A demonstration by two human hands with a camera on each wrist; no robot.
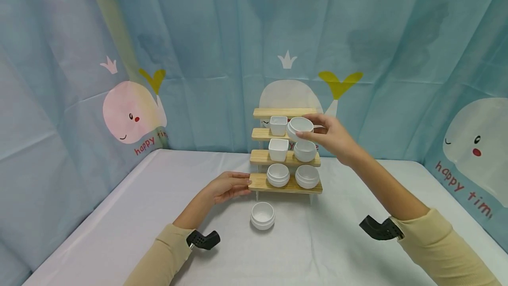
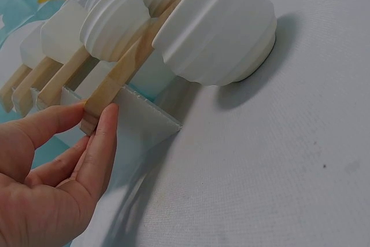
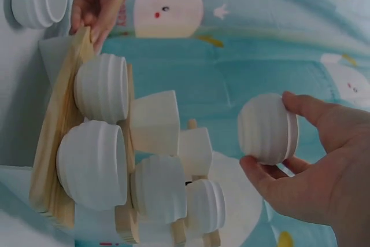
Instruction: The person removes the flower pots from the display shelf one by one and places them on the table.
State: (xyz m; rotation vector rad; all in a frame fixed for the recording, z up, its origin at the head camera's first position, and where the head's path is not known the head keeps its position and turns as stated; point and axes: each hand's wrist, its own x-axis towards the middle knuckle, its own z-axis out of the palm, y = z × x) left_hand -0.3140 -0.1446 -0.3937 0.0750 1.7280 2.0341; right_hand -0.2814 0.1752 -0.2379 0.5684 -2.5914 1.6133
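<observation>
My right hand (image 1: 333, 138) holds a small round white cup (image 3: 266, 128) with ridged sides between thumb and fingers. In the right wrist view the cup is in the air, apart from the stand. My left hand (image 2: 58, 172) pinches the left end of the lowest wooden board (image 2: 118, 73) of a four-tier display stand. Two round cups stand on that board, a left one (image 1: 278, 175) and a right one (image 1: 307, 176). Each of the two middle tiers bears a square cup (image 3: 155, 122) and a round cup (image 3: 159, 189). From the head, the held cup hides the upper round one.
Another round white cup (image 1: 262, 216) stands on the white tabletop (image 1: 341, 233) in front of the stand. The top board (image 1: 274, 112) is close to a blue curtain (image 1: 198, 100) with whale prints. Clear side supports (image 2: 147, 111) carry the boards.
</observation>
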